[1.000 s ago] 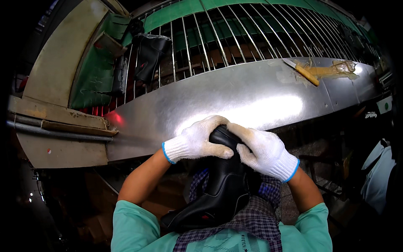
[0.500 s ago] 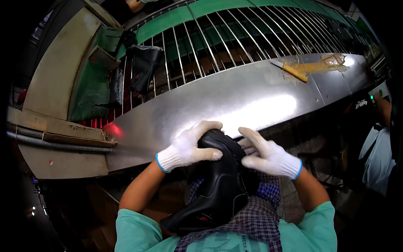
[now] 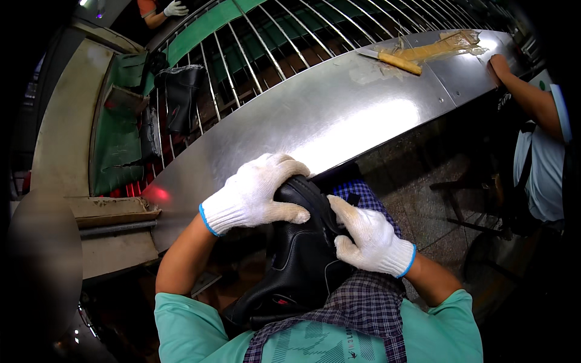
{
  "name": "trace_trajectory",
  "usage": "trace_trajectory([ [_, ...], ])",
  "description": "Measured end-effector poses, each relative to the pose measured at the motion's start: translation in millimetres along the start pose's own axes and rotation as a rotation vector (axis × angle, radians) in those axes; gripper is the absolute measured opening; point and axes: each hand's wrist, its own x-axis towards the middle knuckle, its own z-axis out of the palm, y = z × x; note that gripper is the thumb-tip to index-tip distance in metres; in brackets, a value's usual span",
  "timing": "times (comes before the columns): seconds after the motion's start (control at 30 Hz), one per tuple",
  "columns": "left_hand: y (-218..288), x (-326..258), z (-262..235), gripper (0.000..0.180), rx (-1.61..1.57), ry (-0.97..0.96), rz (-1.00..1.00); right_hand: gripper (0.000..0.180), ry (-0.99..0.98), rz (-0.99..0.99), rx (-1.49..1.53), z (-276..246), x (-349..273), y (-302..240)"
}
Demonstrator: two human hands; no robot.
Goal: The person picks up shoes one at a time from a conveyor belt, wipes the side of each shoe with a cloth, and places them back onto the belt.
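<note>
A black leather boot (image 3: 296,251) rests across my lap, its toe pointing away from me and its shaft toward my body. My left hand (image 3: 248,192), in a white knit glove, wraps round the toe end, with the thumb lying across the upper. On the other side, my gloved right hand (image 3: 370,239) grips the dark sole edge (image 3: 324,202) between thumb and fingers. Some right fingertips are hidden behind the boot. Beneath it is a checked apron (image 3: 363,296).
A steel ledge (image 3: 242,142) curves in front of me, bearing a yellow-handled knife (image 3: 399,63) beside brown tape (image 3: 445,48). Beyond are metal rollers (image 3: 260,54) with another black boot (image 3: 181,94). A co-worker's arm (image 3: 532,100) reaches in at right; another person's gloved hand (image 3: 175,8) shows far left.
My right hand has closed in on the sole edge, and my left has shifted further round the toe. The view has swung; the right-hand co-worker's arm now reaches onto the ledge.
</note>
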Motion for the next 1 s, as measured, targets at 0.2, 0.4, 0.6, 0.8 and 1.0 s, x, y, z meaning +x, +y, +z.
trace_trajectory([
  [0.2, -4, -9, 5, 0.087, -0.026, 0.059, 0.018, 0.073, -0.05, 0.021, -0.12, -3, 0, -26],
  [0.4, -4, -12, 8, 0.086, -0.033, 0.077, 0.039, 0.074, -0.116, -0.077, -0.279, -5, -5, -43],
  [0.6, -3, -18, 7, 0.081, -0.073, 0.12, 0.042, 0.059, -0.423, -0.137, -0.352, -51, 27, -45],
  [0.8, -21, -38, 29, 0.11, -0.354, 0.282, -0.108, 0.049, -0.024, 0.32, 0.392, -6, 64, -1],
  [1.0, -39, -46, 65, 0.121, -0.698, 0.426, -0.163, 0.062, 0.0, 0.501, 1.011, 55, 72, 18],
])
